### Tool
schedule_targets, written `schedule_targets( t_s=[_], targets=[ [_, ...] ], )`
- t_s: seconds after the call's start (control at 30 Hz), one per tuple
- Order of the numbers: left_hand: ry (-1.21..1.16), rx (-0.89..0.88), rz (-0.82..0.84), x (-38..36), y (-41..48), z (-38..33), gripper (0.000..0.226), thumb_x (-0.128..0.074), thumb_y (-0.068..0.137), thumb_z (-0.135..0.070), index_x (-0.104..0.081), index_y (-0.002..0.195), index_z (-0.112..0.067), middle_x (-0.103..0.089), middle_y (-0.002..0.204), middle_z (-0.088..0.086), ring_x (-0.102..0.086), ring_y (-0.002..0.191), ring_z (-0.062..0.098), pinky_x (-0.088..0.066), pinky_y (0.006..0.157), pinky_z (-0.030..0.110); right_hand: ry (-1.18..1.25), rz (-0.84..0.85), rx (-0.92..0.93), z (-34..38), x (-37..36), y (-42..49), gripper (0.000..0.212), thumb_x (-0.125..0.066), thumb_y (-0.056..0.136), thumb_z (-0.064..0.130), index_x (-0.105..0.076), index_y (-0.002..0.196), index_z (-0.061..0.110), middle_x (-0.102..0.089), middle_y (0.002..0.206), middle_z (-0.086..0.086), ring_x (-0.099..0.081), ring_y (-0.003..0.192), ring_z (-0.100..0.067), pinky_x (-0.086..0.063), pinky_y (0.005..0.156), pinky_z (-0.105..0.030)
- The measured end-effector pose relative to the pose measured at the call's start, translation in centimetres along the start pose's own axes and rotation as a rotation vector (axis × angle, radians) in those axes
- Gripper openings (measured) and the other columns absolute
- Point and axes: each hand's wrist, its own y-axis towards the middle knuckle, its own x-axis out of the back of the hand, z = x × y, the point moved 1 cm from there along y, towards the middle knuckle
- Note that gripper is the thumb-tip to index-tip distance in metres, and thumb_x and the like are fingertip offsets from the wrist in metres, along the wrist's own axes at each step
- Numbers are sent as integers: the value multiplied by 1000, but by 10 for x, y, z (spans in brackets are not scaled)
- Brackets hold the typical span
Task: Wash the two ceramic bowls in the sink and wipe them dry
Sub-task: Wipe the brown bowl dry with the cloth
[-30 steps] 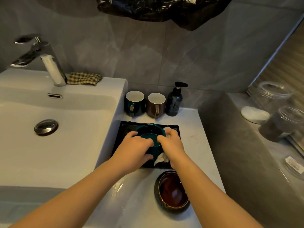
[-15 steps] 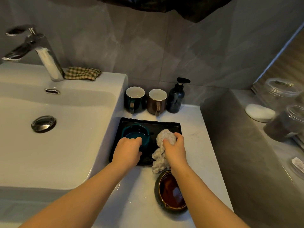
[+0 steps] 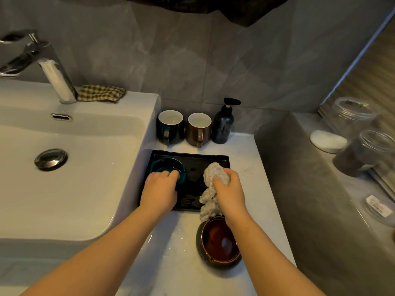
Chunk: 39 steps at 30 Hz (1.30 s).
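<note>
A teal ceramic bowl (image 3: pixel 166 166) sits in the left half of a black tray (image 3: pixel 192 161) on the counter right of the sink. My left hand (image 3: pixel 159 190) grips the bowl's near rim, fingers curled over the edge. My right hand (image 3: pixel 229 189) holds a crumpled pale cloth (image 3: pixel 211 176) above the tray's right half, and the cloth's tail hangs toward a brown ceramic bowl (image 3: pixel 220 242). That brown bowl stands upright on the counter near the front edge, partly behind my right forearm.
The white sink (image 3: pixel 64 189) with drain plug (image 3: pixel 50 159) and chrome tap (image 3: pixel 49 67) lies to the left; a checked rag (image 3: pixel 100 93) sits on its ledge. Two mugs (image 3: pixel 171 127) and a dark pump bottle (image 3: pixel 223 124) stand behind the tray. Water drops wet the counter.
The teal bowl went from being held over the tray's middle by both hands to resting in the tray's left half. My right hand came away to the right with the cloth.
</note>
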Motion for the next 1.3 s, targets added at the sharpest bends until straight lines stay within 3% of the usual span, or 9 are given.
schedule_targets(
  t_s=[0.13,0.23,0.37,0.57,0.73,0.83,0.9,1.07,1.3],
  targets=[
    [-245,-43,-112,5,-18,-25,23,-51,90,-28,-57,111,-20,-58,101,-2,-55,98,19,-41,81,31,-66,-82,104,6,26,-12,34,-47,95,21,-43,129,25,-57,103,4,-51,76,-1,-39,50,-12],
    [-396,9,115,-6,-30,-47,23,-52,89,-40,-58,102,-23,-54,94,-4,-57,92,16,-45,73,29,-197,-130,122,-3,42,-25,30,-45,95,24,-44,125,27,-59,97,3,-57,73,-6,-48,53,-20],
    [-339,85,419,-25,-43,-59,42,-52,86,-47,-49,121,-23,-57,115,3,-56,105,21,-45,82,31,-311,-169,56,-33,49,-39,34,-44,94,28,-42,128,28,-62,110,-4,-62,90,-21,-55,78,-38],
    [-461,256,514,-27,-55,-65,29,-51,91,-30,-52,117,-16,-64,108,5,-61,94,19,-53,79,30,-304,-134,-69,-59,46,-58,32,-42,96,24,-39,128,19,-56,108,-4,-56,93,-20,-49,74,-32],
    [-975,496,474,7,-61,-57,17,-52,91,-18,-44,106,-13,-52,100,9,-58,80,22,-50,41,25,-105,-168,-1,-39,44,-68,22,-45,96,26,-46,117,22,-53,85,9,-54,79,-11,-51,78,-36],
    [-1167,547,459,41,-55,-42,18,-54,87,-13,-42,100,-10,-52,105,14,-60,93,29,-56,48,34,-12,-179,81,-10,37,-73,17,-46,96,24,-45,112,28,-51,86,10,-52,81,-8,-50,70,-29],
    [-1248,511,459,67,-53,-30,13,-56,86,-9,-47,95,-7,-60,91,17,-65,78,27,-58,55,40,36,-167,150,13,31,-76,18,-48,95,23,-44,111,31,-50,87,12,-52,81,-6,-49,72,-27],
    [-1513,530,357,112,-63,9,18,-59,83,2,-58,101,-4,-70,95,20,-68,87,32,-54,81,51,168,-78,240,57,4,-84,11,-51,93,25,-47,94,35,-55,85,12,-58,82,-11,-56,79,-42],
    [-1346,454,-10,150,-81,70,30,-68,76,5,-55,100,-7,-68,93,20,-71,78,29,-59,64,40,226,64,284,90,-61,-94,16,-54,91,21,-49,102,31,-57,92,10,-59,90,-13,-55,81,-41]
  ],
)
